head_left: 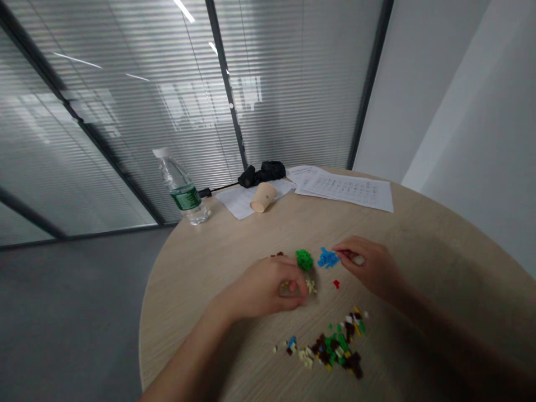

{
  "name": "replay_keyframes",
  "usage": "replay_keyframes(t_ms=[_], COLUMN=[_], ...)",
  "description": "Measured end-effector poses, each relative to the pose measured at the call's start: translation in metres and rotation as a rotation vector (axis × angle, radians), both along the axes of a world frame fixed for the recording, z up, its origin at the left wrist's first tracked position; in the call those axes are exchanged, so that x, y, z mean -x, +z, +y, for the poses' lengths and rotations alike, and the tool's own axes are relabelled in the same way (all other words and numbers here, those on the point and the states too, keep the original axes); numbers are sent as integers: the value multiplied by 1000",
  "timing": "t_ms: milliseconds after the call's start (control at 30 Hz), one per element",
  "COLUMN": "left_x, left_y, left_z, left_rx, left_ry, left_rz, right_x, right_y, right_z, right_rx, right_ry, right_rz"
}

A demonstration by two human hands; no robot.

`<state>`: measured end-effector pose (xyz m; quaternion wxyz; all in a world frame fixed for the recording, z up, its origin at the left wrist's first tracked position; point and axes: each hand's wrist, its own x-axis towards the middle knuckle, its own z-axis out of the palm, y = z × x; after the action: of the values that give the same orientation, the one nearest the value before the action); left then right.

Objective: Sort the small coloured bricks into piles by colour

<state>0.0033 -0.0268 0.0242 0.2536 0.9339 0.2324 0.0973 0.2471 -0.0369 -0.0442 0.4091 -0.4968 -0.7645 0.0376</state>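
Past the left hand (268, 286) and farther left, a green-labelled water bottle (183, 188) stands upright; straight beyond that hand, a tan cup (263, 197) rests near a black bundle (268, 172) and a white sheet (234, 201). Past the right hand (372, 267) lie printed papers (347, 188).

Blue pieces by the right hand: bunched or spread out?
Bunched. The blue pieces lie close together in one small cluster beside the right hand. Some blue also shows apart, nearer the camera.
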Motion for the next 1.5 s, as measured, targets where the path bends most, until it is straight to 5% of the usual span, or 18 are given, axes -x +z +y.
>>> replay_keyframes(t_ms=[467,1500], left_x=[8,4], left_y=[-7,-10], left_z=[1,-4], left_rx=[273,252], left_ry=[-112,-158], left_rz=[275,310], right_x=[-1,2], right_y=[-14,-11], right_z=[11,8], right_rx=[-39,-22], right_ry=[0,9], right_rz=[-189,-61])
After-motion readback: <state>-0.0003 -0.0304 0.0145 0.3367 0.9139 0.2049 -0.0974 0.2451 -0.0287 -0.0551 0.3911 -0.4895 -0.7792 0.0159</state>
